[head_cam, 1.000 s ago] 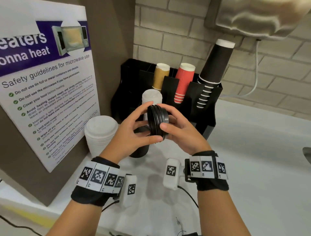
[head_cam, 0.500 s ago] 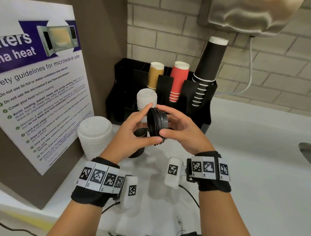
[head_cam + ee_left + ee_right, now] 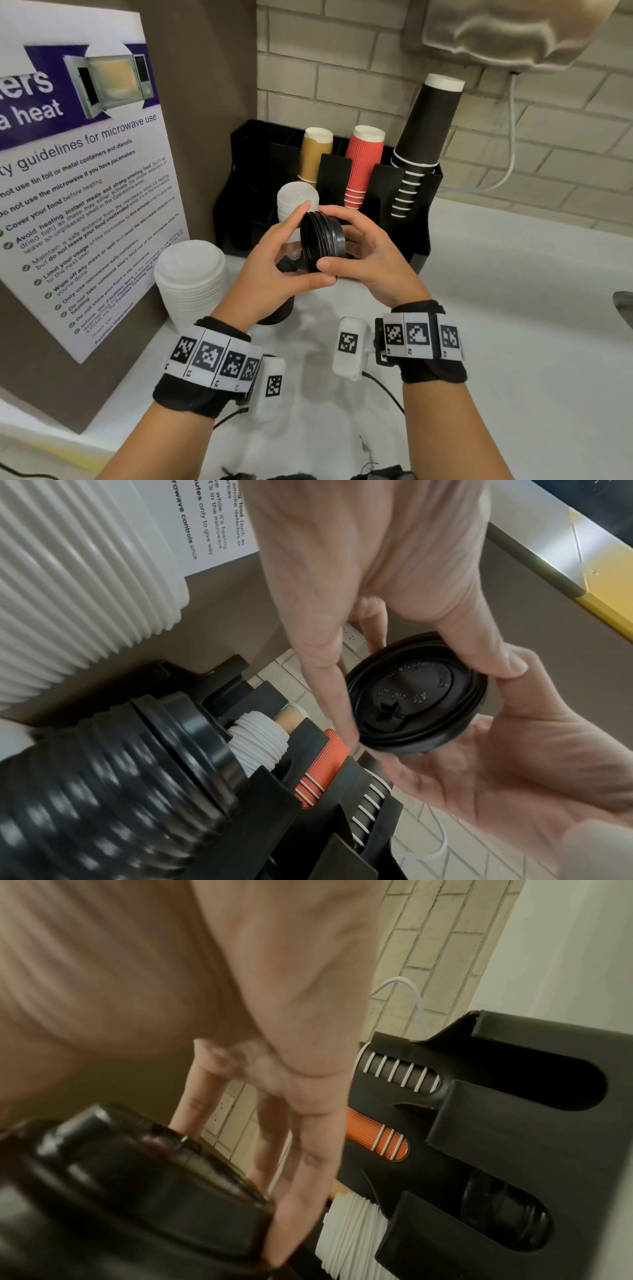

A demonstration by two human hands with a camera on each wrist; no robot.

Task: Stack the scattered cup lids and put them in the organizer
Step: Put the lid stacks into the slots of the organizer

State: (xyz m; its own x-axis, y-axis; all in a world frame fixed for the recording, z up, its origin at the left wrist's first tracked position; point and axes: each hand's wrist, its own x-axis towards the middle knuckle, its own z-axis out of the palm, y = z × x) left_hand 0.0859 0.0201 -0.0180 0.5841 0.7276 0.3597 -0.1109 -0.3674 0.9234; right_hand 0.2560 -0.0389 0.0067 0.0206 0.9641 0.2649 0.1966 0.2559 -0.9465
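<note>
Both hands — left hand (image 3: 274,270), right hand (image 3: 370,263) — are grasping black lids (image 3: 322,238) edge-on, organizer (image 3: 416,205) at 12 o'clock.

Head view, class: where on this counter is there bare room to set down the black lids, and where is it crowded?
Free: the white counter right of the organizer, toward the near edge. Crowded: the left corner, where the white lid stack stands by the microwave poster, and directly before the organizer, where both hands hold the black lids above another black stack.
</note>
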